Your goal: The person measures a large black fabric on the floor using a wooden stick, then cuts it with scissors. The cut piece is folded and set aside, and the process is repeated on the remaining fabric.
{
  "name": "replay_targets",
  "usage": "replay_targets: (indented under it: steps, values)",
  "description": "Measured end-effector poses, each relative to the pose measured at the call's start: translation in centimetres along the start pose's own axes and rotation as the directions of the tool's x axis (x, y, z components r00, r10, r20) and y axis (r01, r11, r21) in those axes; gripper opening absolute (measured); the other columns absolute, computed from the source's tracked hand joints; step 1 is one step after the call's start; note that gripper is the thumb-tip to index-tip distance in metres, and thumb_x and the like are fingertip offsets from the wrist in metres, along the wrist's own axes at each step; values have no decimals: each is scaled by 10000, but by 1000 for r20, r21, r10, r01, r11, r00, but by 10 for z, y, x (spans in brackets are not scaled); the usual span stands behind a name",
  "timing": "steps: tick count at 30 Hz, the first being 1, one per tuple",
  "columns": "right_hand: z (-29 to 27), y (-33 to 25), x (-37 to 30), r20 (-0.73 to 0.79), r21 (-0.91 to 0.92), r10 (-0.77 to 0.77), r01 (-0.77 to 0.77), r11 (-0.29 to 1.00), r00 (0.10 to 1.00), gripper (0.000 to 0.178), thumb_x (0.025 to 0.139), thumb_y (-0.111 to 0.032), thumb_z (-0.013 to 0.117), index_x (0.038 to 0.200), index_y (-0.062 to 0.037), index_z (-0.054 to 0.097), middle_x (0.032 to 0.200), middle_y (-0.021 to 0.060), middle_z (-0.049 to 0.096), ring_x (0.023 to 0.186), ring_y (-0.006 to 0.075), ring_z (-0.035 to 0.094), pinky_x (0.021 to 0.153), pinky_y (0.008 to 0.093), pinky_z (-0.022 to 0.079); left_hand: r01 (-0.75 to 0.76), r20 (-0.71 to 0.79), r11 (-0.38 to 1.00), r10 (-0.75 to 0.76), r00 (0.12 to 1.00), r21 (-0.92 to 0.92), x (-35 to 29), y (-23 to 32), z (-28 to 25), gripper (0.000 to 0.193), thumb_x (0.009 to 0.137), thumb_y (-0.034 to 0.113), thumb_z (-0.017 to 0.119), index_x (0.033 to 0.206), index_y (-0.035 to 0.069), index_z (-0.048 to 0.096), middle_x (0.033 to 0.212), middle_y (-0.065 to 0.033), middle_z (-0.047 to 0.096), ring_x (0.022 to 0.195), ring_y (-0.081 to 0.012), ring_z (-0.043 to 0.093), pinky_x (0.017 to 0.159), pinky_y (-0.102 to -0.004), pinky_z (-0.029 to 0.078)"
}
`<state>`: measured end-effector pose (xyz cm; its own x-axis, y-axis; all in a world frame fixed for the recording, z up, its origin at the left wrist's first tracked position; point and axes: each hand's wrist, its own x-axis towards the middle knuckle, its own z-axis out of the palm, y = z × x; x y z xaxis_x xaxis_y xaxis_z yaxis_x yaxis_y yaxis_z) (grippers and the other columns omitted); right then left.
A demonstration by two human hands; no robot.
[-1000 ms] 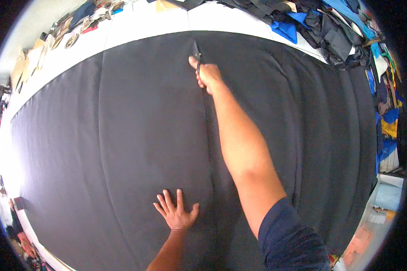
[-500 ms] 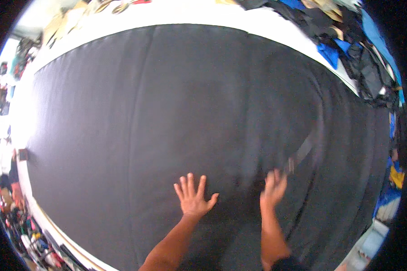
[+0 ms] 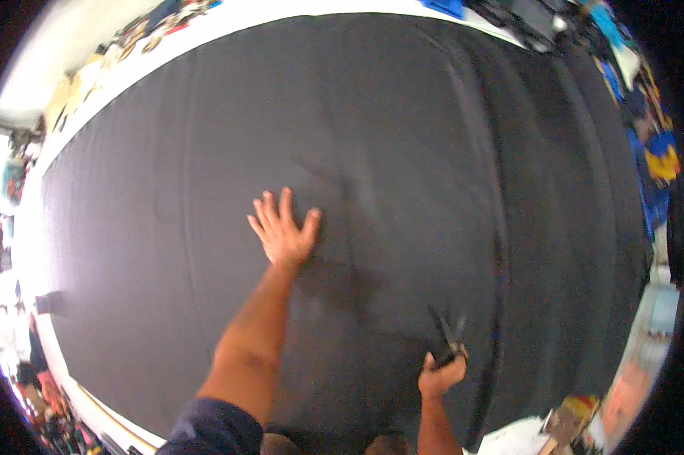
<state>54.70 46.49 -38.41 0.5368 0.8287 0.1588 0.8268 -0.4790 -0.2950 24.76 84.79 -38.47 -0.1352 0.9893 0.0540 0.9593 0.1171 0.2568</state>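
Observation:
A wide sheet of black fabric (image 3: 266,121) covers most of the white table. My left hand (image 3: 285,236) lies flat near the middle of it, fingers spread. To the right and nearer to me, my right hand (image 3: 442,375) is closed round the dark handles of a pair of scissors (image 3: 450,341). Their blades stand apart and point away from me, over the fabric; whether they touch it I cannot tell. Long creases run through the cloth to the right of the scissors.
Black and blue fabric scraps (image 3: 528,23) are heaped at the far right. A small dark block (image 3: 50,303) sits at the left edge of the cloth. A yellow and brown packet (image 3: 573,417) lies at the near right. Assorted items crowd the floor at the lower left.
My left hand has moved farther forward and a little left across the fabric. My right hand has drawn nearer to me with the scissors, whose blades now show apart. The view has shifted too.

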Motion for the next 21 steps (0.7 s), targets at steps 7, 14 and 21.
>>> replay_targets:
  steps: [7,14,21]
  values:
    - [-17,1,-2,5,59,201,-201,978,980,873,776,-371,843,1421,43,425,1418,258,495,1356,449,423,1146,549,303,-302,-51,950,298,953,-83,-30,-52,-166,574,961,389,608,1447,111,485,1455,-169,522,1381,-391,437,1155,-477,363]
    - [-132,45,-60,266,343,121,-211,915,956,640,868,-493,751,1189,23,550,1106,277,643,1060,476,618,893,522,503,-107,130,980,130,983,-165,-434,-227,-414,240,871,111,665,1093,21,688,1042,-164,687,1013,-370,660,887,-442,528]
    - [-213,193,-296,117,209,245,-265,941,963,528,901,-369,740,1168,44,548,1120,272,615,1052,456,607,896,509,497,93,-198,828,-240,950,-553,-759,-362,-437,172,875,-12,589,1033,-43,652,885,-70,626,712,-118,504,654,-282,436]
